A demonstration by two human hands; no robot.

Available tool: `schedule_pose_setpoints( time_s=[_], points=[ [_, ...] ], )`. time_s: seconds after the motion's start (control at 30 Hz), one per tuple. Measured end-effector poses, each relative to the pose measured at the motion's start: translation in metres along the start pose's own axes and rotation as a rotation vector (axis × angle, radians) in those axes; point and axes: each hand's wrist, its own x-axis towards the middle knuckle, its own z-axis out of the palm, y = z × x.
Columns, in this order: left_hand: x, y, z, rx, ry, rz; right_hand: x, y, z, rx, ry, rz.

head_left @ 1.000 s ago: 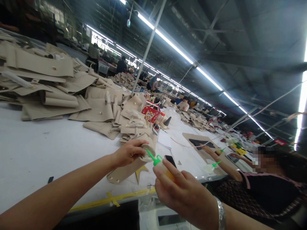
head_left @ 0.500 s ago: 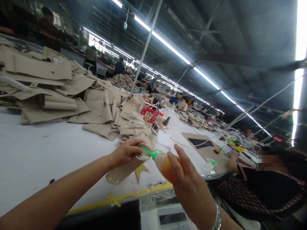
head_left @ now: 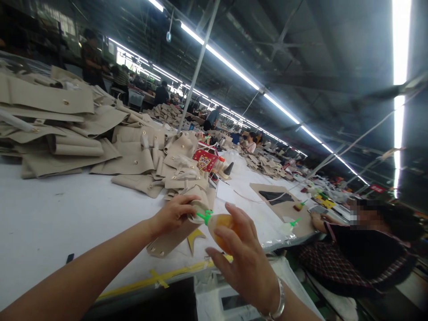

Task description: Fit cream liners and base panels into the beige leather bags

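My left hand (head_left: 179, 214) is closed on the rolled end of a beige leather-like piece (head_left: 169, 240) with metal snaps at its lower end. In my right hand (head_left: 245, 256) is a squeeze bottle (head_left: 220, 229) of amber liquid, lying on its side with a green nozzle. The nozzle points into the rolled opening beside my left fingers; whether its tip touches the material I cannot tell. A yellow star-like cutout (head_left: 194, 238) lies just right of the beige piece.
Piled beige pieces (head_left: 133, 156) cover the table's far left. A red decorated pouch (head_left: 203, 159) stands behind my hands. To the right sit a board with black material (head_left: 276, 197) and a person (head_left: 371, 249). Yellow tape (head_left: 157, 277) runs along the near table edge.
The bottle's nozzle has moved left and deeper into the rolled opening. My right hand has turned, its thumb now showing below the bottle. The view has shifted slightly.
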Motion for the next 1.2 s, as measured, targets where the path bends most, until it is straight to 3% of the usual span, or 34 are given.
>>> schedule_pose_setpoints(
  time_s=[0.13,0.27,0.47,0.7,0.93,1.2],
  points=[
    [-0.001,-0.001,-0.001,-0.015,0.001,-0.017,0.008,0.008,0.004,-0.013,0.073,0.105],
    [-0.001,-0.001,-0.003,-0.028,-0.026,-0.031,0.014,0.018,-0.008,-0.009,-0.091,0.161],
    [-0.001,-0.003,-0.004,-0.066,-0.045,-0.039,0.021,0.021,-0.026,-0.058,-0.172,-0.125],
    [-0.003,-0.004,-0.002,-0.066,-0.031,-0.042,0.029,0.029,-0.029,-0.219,-0.27,-0.463],
    [-0.004,-0.004,-0.006,-0.073,-0.021,-0.056,0.029,0.037,-0.026,-0.326,-0.196,-0.656],
    [-0.003,-0.008,-0.003,-0.102,-0.04,-0.036,0.035,0.033,-0.028,-0.371,-0.223,-0.789]
  ],
)
